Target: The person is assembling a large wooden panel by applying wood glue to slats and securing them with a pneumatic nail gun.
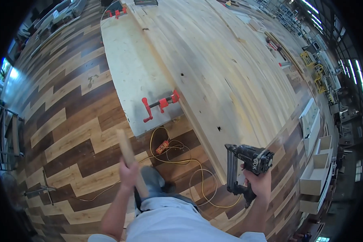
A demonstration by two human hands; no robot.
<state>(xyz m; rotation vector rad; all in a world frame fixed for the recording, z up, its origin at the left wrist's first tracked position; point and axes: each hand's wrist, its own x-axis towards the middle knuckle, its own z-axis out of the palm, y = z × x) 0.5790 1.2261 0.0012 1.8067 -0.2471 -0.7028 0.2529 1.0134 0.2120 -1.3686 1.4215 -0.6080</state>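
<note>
Wooden stick (130, 159), pale, held upright-tilted in the clenched left hand (128, 174) above the patchwork plank floor (68, 133); dark nail gun (246, 165) grasped by the right hand (260, 182); yellow cable (185, 169) coiled between them, red clamp (160, 104) on the pale panel (133, 72) beyond.
</note>
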